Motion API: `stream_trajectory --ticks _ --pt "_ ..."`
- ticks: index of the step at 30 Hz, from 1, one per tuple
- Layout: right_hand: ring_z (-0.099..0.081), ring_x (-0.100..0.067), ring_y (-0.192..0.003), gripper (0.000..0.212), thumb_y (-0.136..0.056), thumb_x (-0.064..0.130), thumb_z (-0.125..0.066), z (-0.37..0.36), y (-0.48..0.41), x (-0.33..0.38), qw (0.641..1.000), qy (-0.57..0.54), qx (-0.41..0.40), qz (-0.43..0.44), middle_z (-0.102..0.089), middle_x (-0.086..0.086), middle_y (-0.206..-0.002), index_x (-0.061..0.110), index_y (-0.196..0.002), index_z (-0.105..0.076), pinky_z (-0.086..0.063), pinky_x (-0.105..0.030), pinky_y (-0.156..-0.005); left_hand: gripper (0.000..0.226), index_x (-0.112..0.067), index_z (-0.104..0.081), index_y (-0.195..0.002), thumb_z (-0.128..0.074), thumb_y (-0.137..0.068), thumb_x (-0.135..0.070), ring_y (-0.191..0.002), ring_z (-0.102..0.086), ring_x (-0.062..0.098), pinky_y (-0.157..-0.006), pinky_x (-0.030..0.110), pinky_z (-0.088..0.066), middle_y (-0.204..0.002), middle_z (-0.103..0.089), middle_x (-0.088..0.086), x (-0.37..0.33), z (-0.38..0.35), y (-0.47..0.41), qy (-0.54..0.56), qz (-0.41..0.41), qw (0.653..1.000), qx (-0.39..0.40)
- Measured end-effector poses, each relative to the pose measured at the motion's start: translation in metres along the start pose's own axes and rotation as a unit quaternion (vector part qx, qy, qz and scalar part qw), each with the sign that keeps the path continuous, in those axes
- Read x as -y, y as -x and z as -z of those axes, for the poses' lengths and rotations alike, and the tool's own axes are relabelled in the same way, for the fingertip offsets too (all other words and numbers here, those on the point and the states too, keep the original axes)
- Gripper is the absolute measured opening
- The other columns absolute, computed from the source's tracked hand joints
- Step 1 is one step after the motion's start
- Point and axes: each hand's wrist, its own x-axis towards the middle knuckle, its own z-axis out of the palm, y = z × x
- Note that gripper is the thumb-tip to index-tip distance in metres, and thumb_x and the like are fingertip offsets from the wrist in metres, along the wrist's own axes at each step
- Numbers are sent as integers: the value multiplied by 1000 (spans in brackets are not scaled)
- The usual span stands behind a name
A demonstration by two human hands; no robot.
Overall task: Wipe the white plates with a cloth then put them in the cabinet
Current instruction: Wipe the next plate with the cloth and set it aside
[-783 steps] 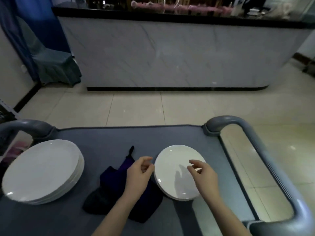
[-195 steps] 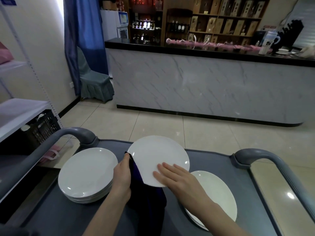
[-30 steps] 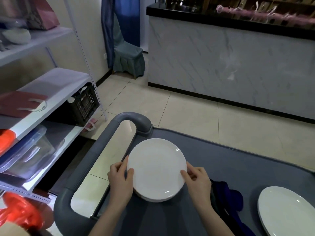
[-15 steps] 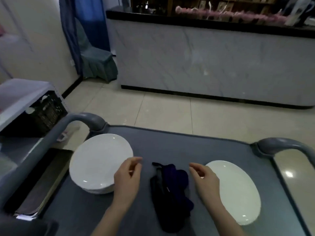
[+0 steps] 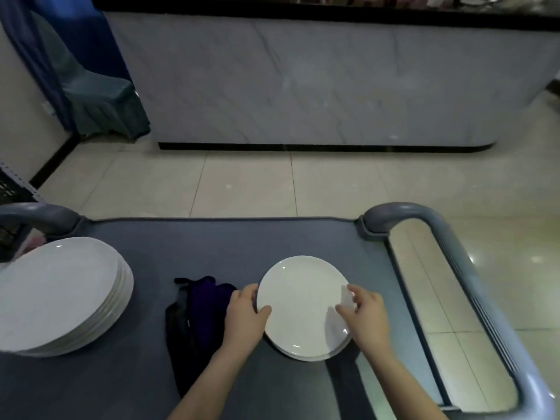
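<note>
- Gripping the top plate (image 5: 303, 301) of a short stack (image 5: 306, 358) on the right side of a grey cart surface (image 5: 212, 244), a person appears ready to lift it for wiping.
- The left hand (image 5: 244, 321) clasps the near-left rim, thumb laid over the top and fingers curled at the edge. The right hand (image 5: 365, 318) curls its fingers round the opposite rim (that side is slightly blurred).
- The dark cloth (image 5: 200, 310) lies crumpled on the surface just left of the short stack, beside the left hand and held by neither. A tall stack (image 5: 60, 295) of white plates sits well apart at the far left.
- No cabinet is in view, so every plate likely faces a carry.
- Likely hazards: a glazed rim held only at its edges could slip, and the plate beneath might cling, rise a little, then drop back and chip.
- Freeing one hand to reach for the cloth would leave the plate on a single grip, with a tiled floor (image 5: 242, 183) waiting beyond the cart's edge.
</note>
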Motion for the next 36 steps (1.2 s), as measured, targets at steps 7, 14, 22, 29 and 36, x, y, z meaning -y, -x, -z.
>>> stream_trajectory --ticks 7,14,22,29,36 --pt "-56 -23 -92 41 -78 1 -74 6 -10 -12 999 -25 17 -13 -61 -10 -100 12 -117 -66 -39 -25 -76 43 -12 -58 -124 -64 -82 -2 -90 -54 19 -78 25 -41 -109 -50 6 -2 -21 2 -43 32 998 -37" --pt "-60 -22 -81 42 -75 -7 -68 3 -11 -9 998 -56 -1 -42 -66 -2 -86 9 -114 -69 -41 -24 -70 36 -13 -64 -114 -69 -79 -5 -84 -54 17 -72 25 -40 -106 -50 4 -3 -22 -2 -78 39 995 -50" --pt "-66 -22 -90 40 -77 -1 -74 6 -16 -4 975 -209 14 -77 -72 -1 -96 16 -113 -72 -56 -43 -86 37 -18 -66 -110 -77 -76 -7 -84 -60 12 -72 21 -47 -101 -58 1 0 -5 2 -4 46 997 -66" --pt "-62 -21 -110 37 -98 16 -55 -18 -8 29 924 -374 70 -40 -64 10 -121 44 -123 -59 -56 -50 -91 32 -28 -67 -100 -79 -75 -14 -79 -65 6 -63 11 -50 -100 -64 -5 -5 26 20 106 42 988 -104" --pt "-64 -23 -104 36 -99 21 -54 -39 -2 66 917 -390 27 -78 -66 8 -116 54 -95 -67 -56 -46 -90 18 -25 -73 -107 -66 -92 -17 -88 -68 3 -79 20 -55 -99 -73 -8 30 82 21 121 22 983 -137"
